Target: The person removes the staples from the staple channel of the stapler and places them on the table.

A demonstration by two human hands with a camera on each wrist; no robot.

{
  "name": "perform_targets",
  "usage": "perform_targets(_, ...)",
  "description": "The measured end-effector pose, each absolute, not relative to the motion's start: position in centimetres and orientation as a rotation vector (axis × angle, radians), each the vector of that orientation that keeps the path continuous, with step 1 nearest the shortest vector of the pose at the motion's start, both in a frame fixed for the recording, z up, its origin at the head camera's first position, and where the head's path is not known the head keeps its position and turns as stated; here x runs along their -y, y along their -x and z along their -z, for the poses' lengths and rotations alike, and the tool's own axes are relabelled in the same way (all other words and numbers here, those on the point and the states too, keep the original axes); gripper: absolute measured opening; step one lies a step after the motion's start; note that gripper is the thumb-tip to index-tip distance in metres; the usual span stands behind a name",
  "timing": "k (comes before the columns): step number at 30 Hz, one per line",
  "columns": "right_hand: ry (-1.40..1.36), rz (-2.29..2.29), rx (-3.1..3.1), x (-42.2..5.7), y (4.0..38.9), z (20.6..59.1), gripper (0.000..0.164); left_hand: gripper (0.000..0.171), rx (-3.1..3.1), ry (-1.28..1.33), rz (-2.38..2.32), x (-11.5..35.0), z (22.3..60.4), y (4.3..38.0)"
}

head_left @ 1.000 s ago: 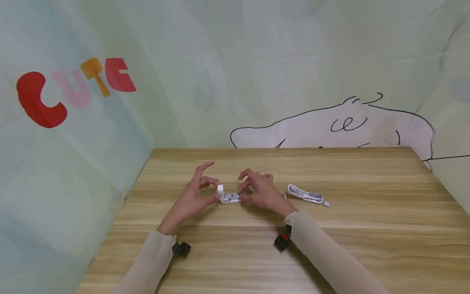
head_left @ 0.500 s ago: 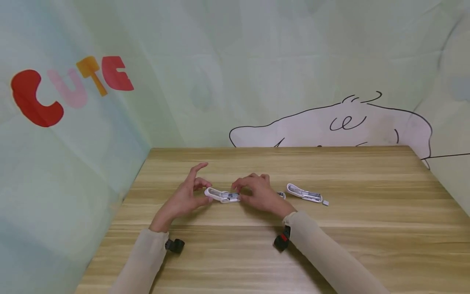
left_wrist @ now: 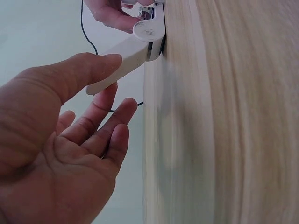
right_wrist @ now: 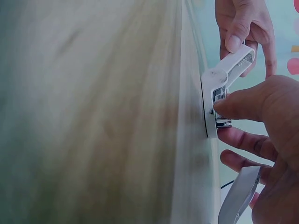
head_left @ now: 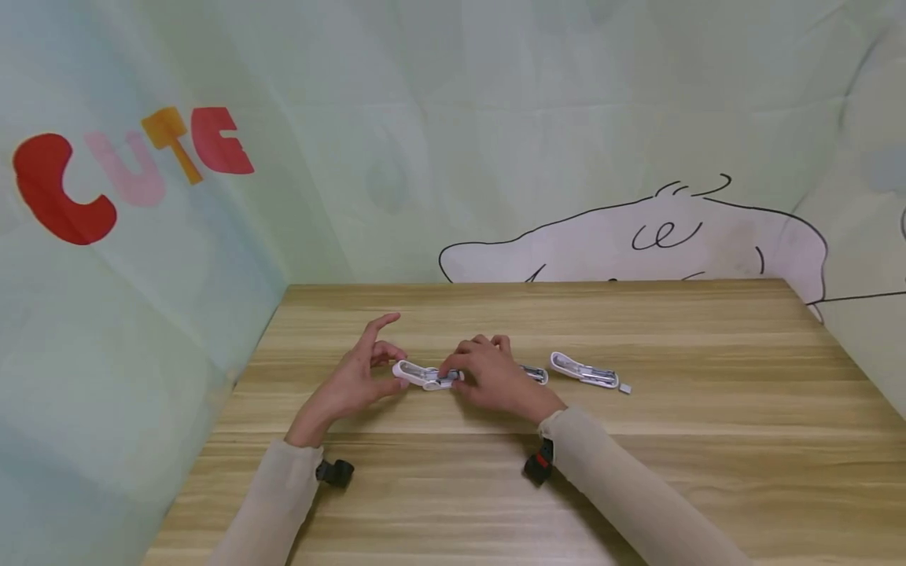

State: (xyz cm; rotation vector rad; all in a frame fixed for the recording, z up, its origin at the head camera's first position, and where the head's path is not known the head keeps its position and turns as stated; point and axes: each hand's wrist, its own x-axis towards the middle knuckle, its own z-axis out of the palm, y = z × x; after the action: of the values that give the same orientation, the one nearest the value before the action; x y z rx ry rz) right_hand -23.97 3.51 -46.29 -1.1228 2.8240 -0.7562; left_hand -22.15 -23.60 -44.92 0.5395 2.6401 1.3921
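Note:
A white mini stapler [head_left: 418, 374] lies on the table, folded out, its upper arm angled away from the base. My left hand [head_left: 348, 385] pinches the end of that arm between thumb [left_wrist: 100, 67] and index finger; its other fingers are spread. At the opposite end, my right hand [head_left: 495, 379] grips the metal staple channel [right_wrist: 219, 95] with thumb and index finger. A second white stapler [head_left: 535, 374] shows partly from behind the right hand. Whether the channel holds staples is hidden by the fingers.
To the right a third opened stapler [head_left: 584, 371] lies on the wooden table [head_left: 453, 487], with a small grey block [head_left: 625, 388], perhaps staples, at its end. A printed cloth [head_left: 368, 141] hangs behind and along the left side.
My left hand has moved left and swung the stapler's arm from upright to folded out. The right fingers have shifted left onto the channel, so more of the second stapler shows.

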Motion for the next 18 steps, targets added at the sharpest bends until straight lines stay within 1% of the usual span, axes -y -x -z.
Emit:
perform_targets(15,1.201,0.799,-2.924,-3.55,24.17,46.43,0.014,0.102,-2.629,-0.529,-1.395,23.44,44.81,22.18)
perform_targets(18,1.213,0.861,-2.941,-3.6,24.15,46.54,0.017,0.101,-2.63,-0.524,-1.398,23.44,44.84,22.12)
